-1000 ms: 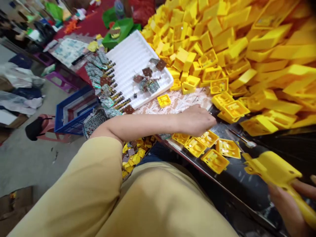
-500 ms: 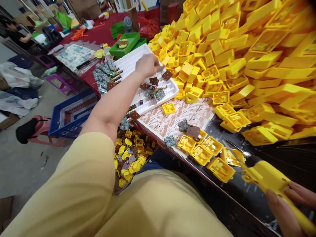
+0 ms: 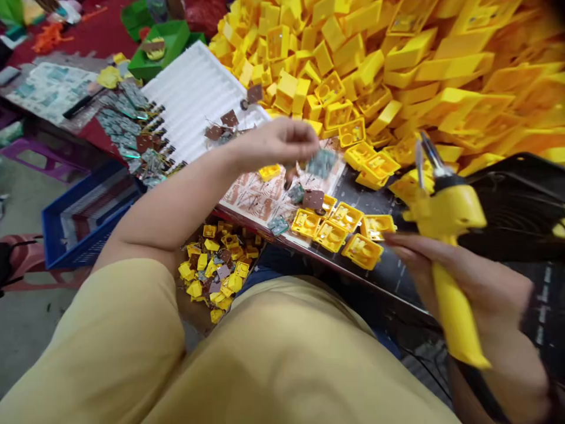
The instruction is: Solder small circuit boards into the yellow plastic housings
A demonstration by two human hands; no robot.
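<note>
My left hand (image 3: 278, 144) hovers above the patterned paper mat (image 3: 251, 191), fingers pinched on a small green circuit board (image 3: 321, 163). My right hand (image 3: 468, 282) grips the handle of a yellow soldering gun (image 3: 445, 235), its metal tip pointing up and away. Several open yellow plastic housings (image 3: 335, 227) lie in a row at the table's near edge, with loose brown and green boards (image 3: 309, 199) beside them. A white ribbed tray (image 3: 194, 100) holds a few more boards.
A huge heap of yellow housings (image 3: 397, 65) fills the back and right of the table. More boards (image 3: 128, 129) lie left of the tray, by green bins (image 3: 159, 47). A box of finished yellow parts (image 3: 216, 271) and a blue crate (image 3: 83, 212) sit below the table.
My left hand came back from the white tray to above the paper mat, now holding a green board. My right hand lifted the soldering gun up and inward.
</note>
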